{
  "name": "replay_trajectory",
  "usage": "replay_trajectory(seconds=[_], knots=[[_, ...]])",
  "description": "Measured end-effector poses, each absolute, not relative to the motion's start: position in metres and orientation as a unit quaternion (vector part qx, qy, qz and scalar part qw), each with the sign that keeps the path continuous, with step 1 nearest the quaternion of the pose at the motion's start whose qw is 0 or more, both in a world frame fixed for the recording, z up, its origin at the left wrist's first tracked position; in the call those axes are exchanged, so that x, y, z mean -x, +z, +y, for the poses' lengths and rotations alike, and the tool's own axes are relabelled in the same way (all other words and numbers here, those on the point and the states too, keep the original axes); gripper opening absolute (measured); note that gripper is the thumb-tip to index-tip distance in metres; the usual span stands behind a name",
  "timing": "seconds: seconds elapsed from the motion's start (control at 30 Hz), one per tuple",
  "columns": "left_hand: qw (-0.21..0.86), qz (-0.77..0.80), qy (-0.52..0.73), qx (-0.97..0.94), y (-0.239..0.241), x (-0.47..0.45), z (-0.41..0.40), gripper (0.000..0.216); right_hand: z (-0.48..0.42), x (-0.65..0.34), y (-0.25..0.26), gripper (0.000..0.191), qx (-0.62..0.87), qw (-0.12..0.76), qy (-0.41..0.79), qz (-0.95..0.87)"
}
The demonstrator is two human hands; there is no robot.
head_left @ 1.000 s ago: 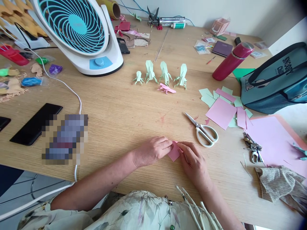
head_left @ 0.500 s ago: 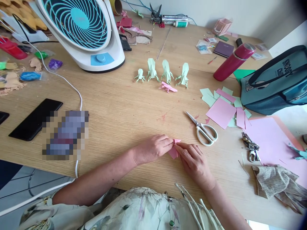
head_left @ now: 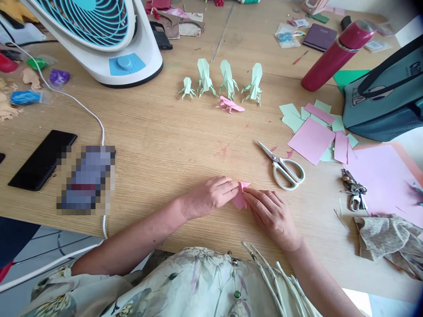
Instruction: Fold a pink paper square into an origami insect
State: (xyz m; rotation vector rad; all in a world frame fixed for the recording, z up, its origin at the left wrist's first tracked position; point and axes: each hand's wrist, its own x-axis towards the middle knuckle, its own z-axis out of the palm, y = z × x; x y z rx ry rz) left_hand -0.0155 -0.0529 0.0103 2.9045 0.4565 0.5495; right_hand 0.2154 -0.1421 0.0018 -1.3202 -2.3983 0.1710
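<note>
A small folded piece of pink paper [head_left: 240, 199] lies on the wooden table [head_left: 172, 145] near its front edge. My left hand [head_left: 211, 196] pinches its left side with fingers pressed together. From the right, my right hand [head_left: 269, 213] presses its fingertips on the same paper. Most of the paper is hidden under my fingers. White-handled scissors [head_left: 284, 168] lie just right of my hands.
Several green origami figures [head_left: 228, 79] and a pink one [head_left: 229, 105] stand mid-table. Paper scraps [head_left: 312, 138], a pink sheet [head_left: 385, 180], keys [head_left: 354, 193], a red bottle [head_left: 337, 53], a teal bag [head_left: 386, 94] and cloth [head_left: 388, 237] are right. A fan [head_left: 99, 39], cable and black phone [head_left: 41, 159] are left.
The view has tilted down, so the table items sit higher in frame. My fingers shifted slightly on the pink paper, and a small flap now sticks up at its top.
</note>
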Motion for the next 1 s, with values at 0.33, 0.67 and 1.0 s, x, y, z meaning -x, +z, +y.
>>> replay_trajectory(seconds=[0.33, 0.67, 1.0], knots=[[0.079, 0.155, 0.215, -0.961, 0.011, 0.014, -0.053, 0.033, -0.142, -0.214, 0.006, 0.036, 0.44, 0.194, 0.032, -0.876], [0.073, 0.187, 0.146, -0.969, 0.015, 0.011, -0.056, 0.042, -0.141, -0.215, 0.013, 0.03, 0.428, 0.182, 0.029, -0.885], [0.054, 0.183, 0.13, -0.973, 0.016, 0.011, -0.056, 0.043, -0.143, -0.221, 0.013, 0.037, 0.415, 0.172, 0.046, -0.892]])
